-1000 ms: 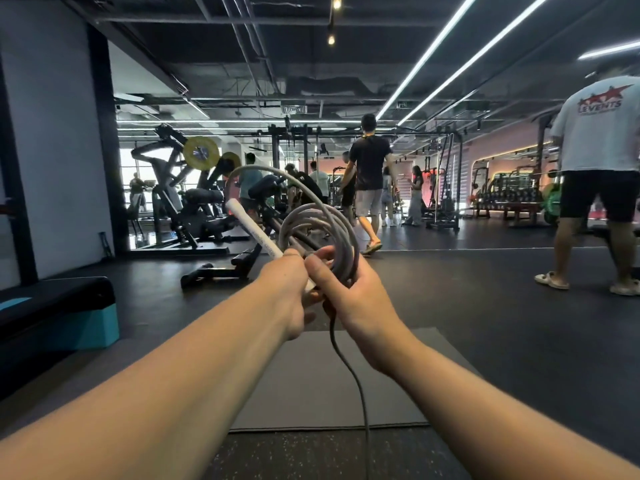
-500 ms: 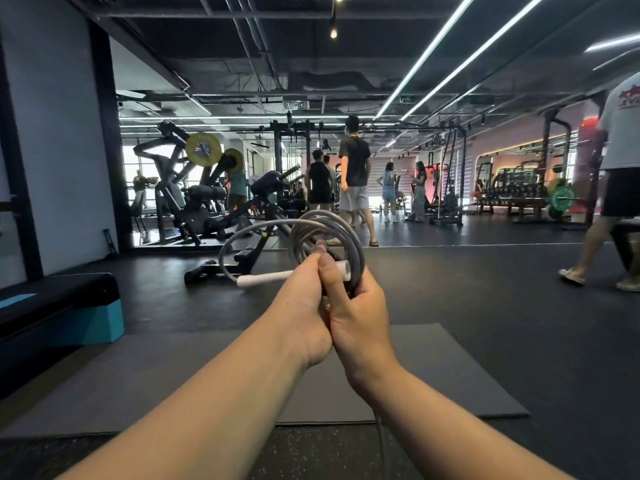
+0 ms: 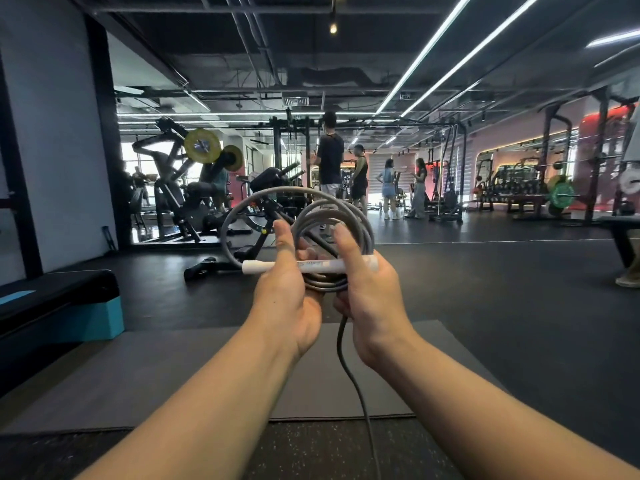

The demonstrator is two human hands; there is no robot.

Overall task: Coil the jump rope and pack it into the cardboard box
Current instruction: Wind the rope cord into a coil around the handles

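Observation:
A grey jump rope (image 3: 360,223) is wound into several loops held up in front of me. Its white handle (image 3: 254,266) lies level across the bottom of the coil. My left hand (image 3: 287,292) grips the handle and the coil from the left, fingers pointing up. From the right, my right hand (image 3: 370,285) clasps the coil and the handle's other end. One wider loop (image 3: 228,220) sticks out to the left. A loose length of rope (image 3: 349,375) hangs down between my forearms. No cardboard box is in view.
A grey mat (image 3: 173,372) lies on the dark gym floor below my arms. A black and teal step platform (image 3: 59,310) sits at the left. Weight machines (image 3: 187,188) and several people (image 3: 330,161) stand further back; a person's foot (image 3: 628,280) is at the right edge.
The view has tilted down slightly. My hands have spread a little apart, and the hanging rope between my forearms shows again. The white handle stays level across the coil.

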